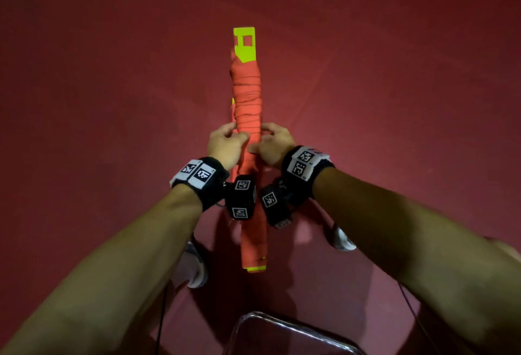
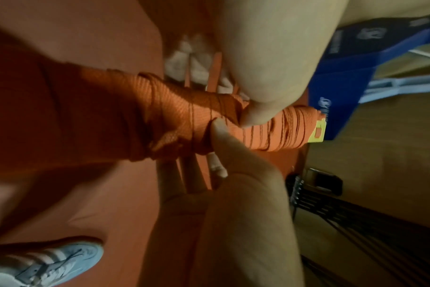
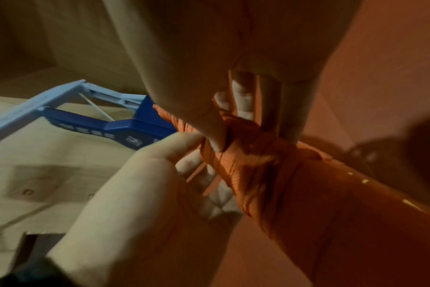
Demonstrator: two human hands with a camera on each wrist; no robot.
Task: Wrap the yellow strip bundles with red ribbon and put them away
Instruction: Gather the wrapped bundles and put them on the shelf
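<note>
Bundle: the bundle (image 1: 244,51) is long and thin. It is held up in the air over the floor (image 1: 112,101), not lying on it. It points away from the person. A yellow end sticks out at the far tip, and a thin yellow edge shows at the near tip.
Ribbon: the ribbon (image 1: 246,101) is red. It goes round and round almost the whole bundle in tight turns. In the right wrist view a few thin strands run off the wrap beside the fingers.
Left hand: the left hand (image 1: 225,143) is on the left side of the bundle, near its middle. Its fingers curl round the wrapped part and hold it.
Right hand: the right hand (image 1: 275,143) is just across on the right side. Its thumb and fingers pinch the wrapped part too. The two hands are very close.
Bands: each wrist has a black band (image 1: 194,177) with black-and-white squares.
Shoes: one pale shoe (image 1: 196,266) stands left of the near tip, and one stands right of it.
Crate: a blue crate (image 3: 98,120) with a pale rim shows behind the bundle in the wrist views.
Frame: a shiny metal frame (image 1: 270,319) is at the bottom edge of the head view.
</note>
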